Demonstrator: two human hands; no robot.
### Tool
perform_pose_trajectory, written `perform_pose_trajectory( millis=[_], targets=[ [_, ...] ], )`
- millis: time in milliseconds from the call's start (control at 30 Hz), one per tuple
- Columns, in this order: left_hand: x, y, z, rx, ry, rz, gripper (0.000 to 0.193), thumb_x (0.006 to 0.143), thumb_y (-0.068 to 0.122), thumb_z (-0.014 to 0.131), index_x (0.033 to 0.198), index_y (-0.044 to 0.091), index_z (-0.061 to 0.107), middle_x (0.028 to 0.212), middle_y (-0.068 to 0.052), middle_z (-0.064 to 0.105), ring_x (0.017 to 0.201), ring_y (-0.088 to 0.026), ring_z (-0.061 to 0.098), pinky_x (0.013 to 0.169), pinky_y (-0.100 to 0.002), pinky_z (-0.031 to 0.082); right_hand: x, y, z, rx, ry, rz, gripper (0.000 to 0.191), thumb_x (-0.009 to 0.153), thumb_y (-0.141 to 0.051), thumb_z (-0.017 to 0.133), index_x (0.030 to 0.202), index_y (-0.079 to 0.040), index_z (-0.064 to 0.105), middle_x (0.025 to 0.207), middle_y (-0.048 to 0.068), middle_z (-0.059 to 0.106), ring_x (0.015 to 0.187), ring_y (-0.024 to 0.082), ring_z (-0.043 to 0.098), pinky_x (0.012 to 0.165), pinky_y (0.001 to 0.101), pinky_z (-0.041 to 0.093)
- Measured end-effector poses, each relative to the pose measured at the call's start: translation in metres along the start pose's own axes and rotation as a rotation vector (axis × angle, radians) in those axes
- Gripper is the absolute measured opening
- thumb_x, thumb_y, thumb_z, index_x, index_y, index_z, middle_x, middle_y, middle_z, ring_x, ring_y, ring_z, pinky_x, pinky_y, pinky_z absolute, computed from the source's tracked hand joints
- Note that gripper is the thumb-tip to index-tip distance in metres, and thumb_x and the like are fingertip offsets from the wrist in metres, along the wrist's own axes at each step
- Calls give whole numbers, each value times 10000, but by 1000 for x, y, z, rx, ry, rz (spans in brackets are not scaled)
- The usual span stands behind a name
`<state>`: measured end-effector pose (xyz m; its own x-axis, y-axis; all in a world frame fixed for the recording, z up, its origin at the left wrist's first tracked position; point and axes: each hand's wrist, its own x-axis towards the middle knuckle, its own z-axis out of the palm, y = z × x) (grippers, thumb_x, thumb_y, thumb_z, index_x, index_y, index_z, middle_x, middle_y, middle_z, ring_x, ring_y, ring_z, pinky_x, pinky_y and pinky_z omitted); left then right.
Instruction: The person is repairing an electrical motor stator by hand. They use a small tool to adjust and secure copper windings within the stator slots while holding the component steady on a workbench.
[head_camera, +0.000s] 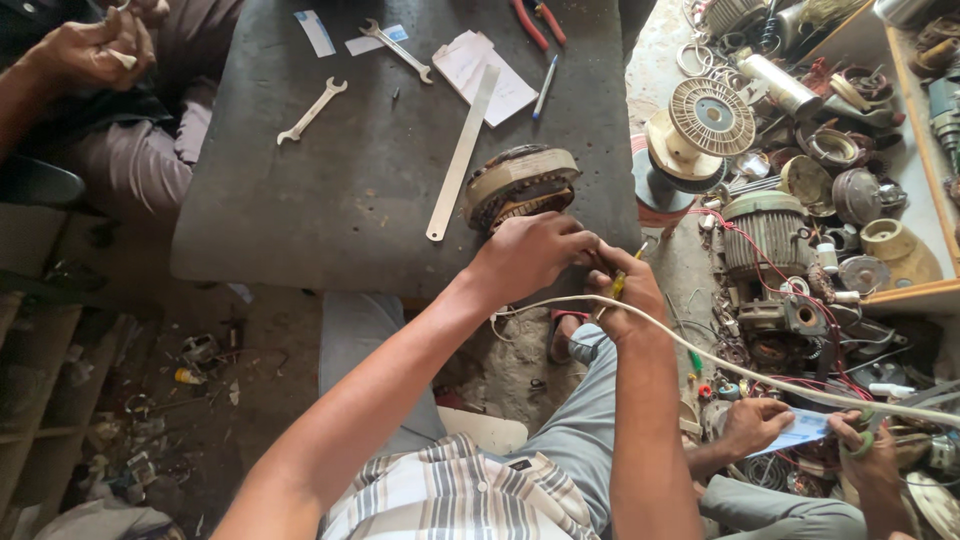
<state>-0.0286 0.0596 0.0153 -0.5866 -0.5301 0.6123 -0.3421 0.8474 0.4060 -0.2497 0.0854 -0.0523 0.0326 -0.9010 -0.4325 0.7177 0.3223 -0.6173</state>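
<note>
Dark grey slab worktop (330, 200) carried round wound motor stator (518, 185), long steel ruler (462, 150), spanners. Left hand (530, 255) gripped stator edge; right hand (625, 295) pinched thin yellow tool (622, 282). Dirt floor (190, 400) littered.

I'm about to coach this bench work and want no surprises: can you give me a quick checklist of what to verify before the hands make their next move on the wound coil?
1. Left hand steadies the wound coil at the table edge: ok, it rests against the coil's near side.
2. Right hand has its tool: ok, a thin yellow-handled tool sits in its fingers.
3. Tool tip on the right spot: cannot tell, the hands hide it.
4. White cable clear of the wrist: not ok, it runs across it.
5. Coil fully on the table: cannot tell, it sits right at the edge.
6. Steel ruler clear of the coil: not ok, it lies close beside it.
</note>
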Motion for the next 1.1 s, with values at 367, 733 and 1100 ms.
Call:
perform_pose_trajectory(
  millis=[367, 733, 1100],
  targets=[
    [14, -19, -4, 114, -175, 179, 452, 799, 55, 681, 1246, 102, 634, 1032, -82, 660, 1027, -280, 675, 844, -418, 524, -5, -3, 2, -196, 12, -23, 166, 943, -184, 686, 1047, -57, 708, 857, 61, 743, 583, 97, 623, 453, 193, 450],
    [5, -14, 2, 60, -27, 79, 400, 777, 41, 671, 1168, 105, 721, 1038, -94, 659, 1017, -295, 670, 859, -414, 532, -17, 37, 10, -67, -89, -243, 250, 986, -183, 655, 1208, -68, 651, 1043, 35, 725, 585, 79, 553, 444, 206, 385],
    [10, -1, 7, -9, 10, -131, 255, 813, 160, 706, 1057, 129, 771, 949, -115, 647, 940, -318, 678, 817, -448, 538, -37, 81, 56, -111, 213, -679, 220, 1006, -194, 682, 1173, -57, 725, 857, 8, 674, 566, 50, 535, 428, 219, 388]
  ],
)
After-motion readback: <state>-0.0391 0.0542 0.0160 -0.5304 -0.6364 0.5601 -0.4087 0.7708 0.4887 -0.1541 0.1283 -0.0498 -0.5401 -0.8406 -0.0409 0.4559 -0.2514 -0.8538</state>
